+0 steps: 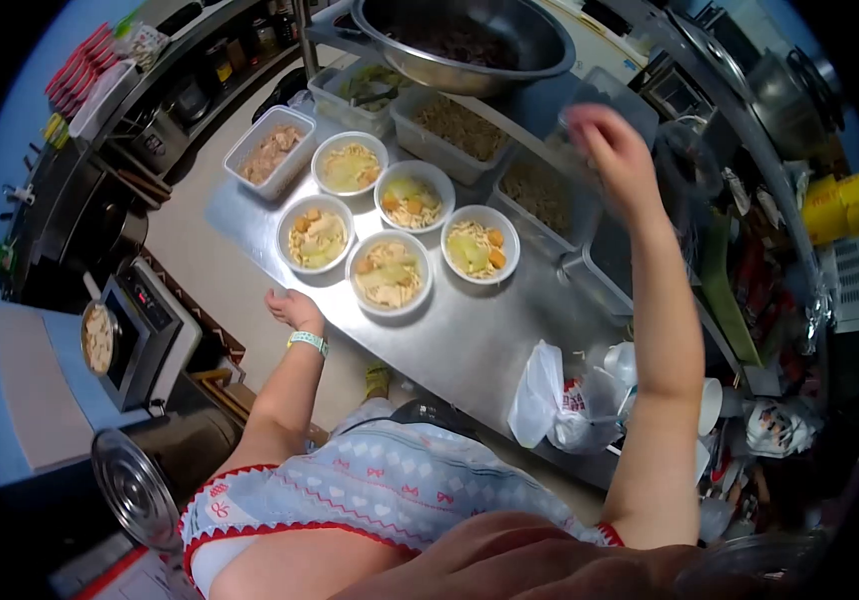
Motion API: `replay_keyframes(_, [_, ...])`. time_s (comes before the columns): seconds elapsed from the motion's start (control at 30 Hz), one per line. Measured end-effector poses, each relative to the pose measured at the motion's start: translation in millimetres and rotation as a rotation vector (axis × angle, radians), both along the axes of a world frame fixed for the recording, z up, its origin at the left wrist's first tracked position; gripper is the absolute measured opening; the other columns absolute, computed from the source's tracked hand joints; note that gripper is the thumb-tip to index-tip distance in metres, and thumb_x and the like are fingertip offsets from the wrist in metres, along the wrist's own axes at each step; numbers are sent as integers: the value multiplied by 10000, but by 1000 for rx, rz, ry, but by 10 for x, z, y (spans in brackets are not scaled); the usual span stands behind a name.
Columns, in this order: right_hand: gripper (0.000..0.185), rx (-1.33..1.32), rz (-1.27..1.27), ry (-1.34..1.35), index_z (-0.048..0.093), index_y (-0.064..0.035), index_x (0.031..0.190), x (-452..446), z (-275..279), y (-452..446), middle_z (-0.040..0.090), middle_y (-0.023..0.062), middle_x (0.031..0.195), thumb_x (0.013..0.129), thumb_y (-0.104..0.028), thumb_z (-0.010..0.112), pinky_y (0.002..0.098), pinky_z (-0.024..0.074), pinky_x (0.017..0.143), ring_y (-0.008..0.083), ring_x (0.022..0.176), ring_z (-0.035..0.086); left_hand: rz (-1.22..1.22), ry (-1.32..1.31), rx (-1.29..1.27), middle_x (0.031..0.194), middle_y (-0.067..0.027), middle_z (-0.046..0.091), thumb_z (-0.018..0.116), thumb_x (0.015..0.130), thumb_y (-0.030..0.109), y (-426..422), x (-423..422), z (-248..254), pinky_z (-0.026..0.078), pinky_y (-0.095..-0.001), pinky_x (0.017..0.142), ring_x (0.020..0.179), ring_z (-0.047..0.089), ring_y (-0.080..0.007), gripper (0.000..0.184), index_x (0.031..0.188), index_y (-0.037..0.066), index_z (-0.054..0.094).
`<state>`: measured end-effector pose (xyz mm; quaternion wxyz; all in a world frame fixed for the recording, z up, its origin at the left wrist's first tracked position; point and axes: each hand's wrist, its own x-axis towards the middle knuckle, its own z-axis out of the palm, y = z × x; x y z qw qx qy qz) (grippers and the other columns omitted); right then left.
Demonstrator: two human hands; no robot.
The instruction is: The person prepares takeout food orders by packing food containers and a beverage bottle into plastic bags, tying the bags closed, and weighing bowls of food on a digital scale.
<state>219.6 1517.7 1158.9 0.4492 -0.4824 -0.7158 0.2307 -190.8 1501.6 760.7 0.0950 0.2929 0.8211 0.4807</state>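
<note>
Several white round bowls stand together on the metal table, among them a front bowl (389,275), a right bowl (480,245) and a left bowl (316,234). They hold pale shredded pieces, green slices and orange chunks. My left hand (297,311) is at the table's left edge, close to the left and front bowls, its fingers loosely apart with nothing in them. My right hand (613,155) is raised over the right side near the clear containers. Its fingers are smeared by motion, so whether they hold anything is unclear.
Behind the bowls stand a tub of pinkish meat (272,152), a tub of shredded food (453,130) and a tub of green slices (360,95). A large steel bowl (465,45) sits above them. Plastic bags (572,405) lie at front right. A pan (100,338) stands on the left.
</note>
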Motion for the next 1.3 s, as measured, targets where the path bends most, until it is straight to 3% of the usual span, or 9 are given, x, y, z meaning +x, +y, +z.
replay_keyframes(0.07, [271,154,29,-235,585,-34,1168,-424,169,1370,614,60,1099,927,-139,519,273,439,884,150,1016,562,153,-64,-75,1320,-249,416,456,902,126,531,-220,-39,358,-456,999,1249,376,-384,399,1275,-1,392])
replay_keyframes(0.2, [646,-151,-110,-657,448,-171,1361,-795,-64,3643,475,137,1359,802,-439,630,372,361,1022,292,1225,467,0,-332,13,1272,-314,454,304,966,148,1144,-499,58,390,-458,988,1134,483,-455,405,1342,-1,321])
replay_keyframes(0.47, [1053,-808,-223,-1085,213,-233,1475,-1738,-322,5083,336,170,1457,640,-711,641,400,307,1065,312,1319,362,-42,-313,-100,1277,-328,435,274,973,148,2073,-959,1,393,-455,973,1141,474,-452,429,1370,-15,253])
replay_keyframes(0.53, [945,-514,-173,-1019,259,-100,1451,-1703,-476,5262,637,187,1087,710,-443,735,393,478,826,312,946,611,-42,-353,-109,1279,-327,431,265,975,148,2183,-998,145,394,-453,966,1137,475,-451,431,1372,-20,240])
replay_keyframes(0.63, [957,-500,-248,-1111,254,-215,1463,-1694,-597,5425,551,171,1269,675,-530,697,399,419,965,313,1147,541,-59,-332,-73,1273,-328,433,265,975,147,2265,-1101,-49,399,-451,957,1127,483,-450,433,1372,-22,240])
replay_keyframes(0.8, [756,-366,-240,-1256,438,-143,1366,-1812,-267,5211,605,208,1153,695,-364,707,375,512,839,290,991,623,-49,-343,-85,1270,-340,426,276,970,149,2267,-1101,12,401,-449,956,1123,486,-451,434,1369,-21,249])
replay_keyframes(1.07, [531,-409,-158,-377,437,-89,1327,-1466,216,4823,655,82,911,837,-159,629,249,510,583,121,691,636,-77,-431,-113,1345,-309,361,260,977,161,2248,-1231,-22,367,-417,1018,1204,436,-412,433,1366,-30,243])
replay_keyframes(1.13, [226,-470,-194,-204,587,-37,1070,-1583,385,4661,652,73,799,849,-66,551,275,503,549,139,691,635,-57,-356,-86,1289,-341,407,291,966,143,2251,-1218,-62,394,-446,978,1149,467,-451,430,1355,-38,267])
replay_keyframes(1.3, [338,-335,-282,-153,525,-16,1159,-1375,303,4578,647,78,880,830,-71,573,242,484,484,125,638,630,-32,-297,-148,1293,-339,404,288,967,143,2157,-1055,17,392,-446,989,1162,457,-449,430,1353,-45,266])
